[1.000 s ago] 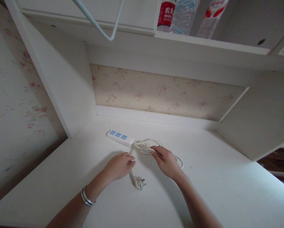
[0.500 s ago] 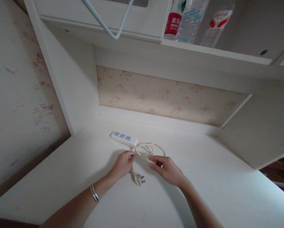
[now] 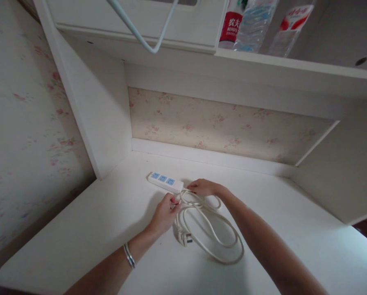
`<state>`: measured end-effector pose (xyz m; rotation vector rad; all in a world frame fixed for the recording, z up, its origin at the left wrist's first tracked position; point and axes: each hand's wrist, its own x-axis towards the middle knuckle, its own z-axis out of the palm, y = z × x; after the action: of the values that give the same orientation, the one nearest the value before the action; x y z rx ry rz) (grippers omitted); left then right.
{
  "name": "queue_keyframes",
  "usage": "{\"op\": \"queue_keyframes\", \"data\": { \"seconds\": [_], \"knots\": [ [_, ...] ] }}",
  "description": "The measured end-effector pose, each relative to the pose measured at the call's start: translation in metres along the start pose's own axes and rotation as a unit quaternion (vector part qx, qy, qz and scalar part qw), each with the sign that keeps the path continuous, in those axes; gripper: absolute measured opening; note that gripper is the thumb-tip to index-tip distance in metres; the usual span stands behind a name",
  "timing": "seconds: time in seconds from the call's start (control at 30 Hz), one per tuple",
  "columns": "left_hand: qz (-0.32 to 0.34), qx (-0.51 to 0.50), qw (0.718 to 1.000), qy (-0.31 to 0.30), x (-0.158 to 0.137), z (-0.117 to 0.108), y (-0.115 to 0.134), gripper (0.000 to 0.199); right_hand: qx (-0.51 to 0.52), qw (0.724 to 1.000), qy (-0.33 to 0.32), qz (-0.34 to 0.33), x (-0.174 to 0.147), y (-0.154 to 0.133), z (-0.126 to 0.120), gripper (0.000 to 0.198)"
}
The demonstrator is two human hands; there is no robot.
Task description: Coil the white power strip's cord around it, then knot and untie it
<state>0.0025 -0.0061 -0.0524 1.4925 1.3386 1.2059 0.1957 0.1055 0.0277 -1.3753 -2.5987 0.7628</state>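
A white power strip (image 3: pixel 165 183) with three blue socket faces lies on the white desk. Its cream power cord (image 3: pixel 223 261) spreads in loose loops to the right and toward me. My left hand (image 3: pixel 165 214) pinches the cord just below the strip's near end. Below those fingers hangs the three-pin plug (image 3: pixel 185 238), close to the desktop. My right hand (image 3: pixel 202 187) reaches over the loops, its fingers curled together on the cord beside the strip's right end; its fingertips are partly hidden.
The white desk (image 3: pixel 131 262) has a side panel (image 3: pixel 91 110) at the left and flowered wallpaper (image 3: pixel 202 123) behind. Overhead, a shelf (image 3: pixel 294 65) holds several plastic bottles (image 3: pixel 254 26). A pale blue looped rod (image 3: pixel 154 49) hangs down at the top.
My right hand has moved up and away from me, to the strip's end. A large loop of cord now lies spread toward me. My left hand keeps its pinch.
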Motion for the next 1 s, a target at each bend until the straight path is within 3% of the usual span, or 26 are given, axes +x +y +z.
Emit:
{"op": "queue_keyframes", "data": {
  "seconds": [0.1,0.47,0.63,0.77,0.9,1.0],
  "knots": [
    [0.006,-0.002,1.0,0.003,0.002,0.0,-0.001,0.016,0.015,1.0,-0.018,-0.009,0.002,-0.002,0.004,0.025],
    [-0.021,-0.031,0.999,0.0,0.01,0.003,-0.001,0.023,0.1,0.994,0.038,-0.002,-0.015,0.0,0.002,0.035],
    [-0.041,-0.011,0.998,-0.036,0.011,0.0,0.013,0.028,0.174,0.984,0.039,0.015,-0.017,-0.006,0.004,0.033],
    [-0.054,0.037,0.998,-0.019,0.012,0.0,0.026,0.032,0.184,0.978,0.076,0.054,-0.018,-0.008,0.007,0.041],
    [-0.059,0.059,0.996,-0.03,0.013,0.002,0.028,0.028,0.198,0.976,0.065,0.067,-0.018,-0.008,0.009,0.042],
    [-0.076,0.065,0.995,-0.026,0.014,0.003,0.027,0.025,0.307,0.943,0.083,0.102,-0.018,-0.005,0.01,0.033]
  ]
}}
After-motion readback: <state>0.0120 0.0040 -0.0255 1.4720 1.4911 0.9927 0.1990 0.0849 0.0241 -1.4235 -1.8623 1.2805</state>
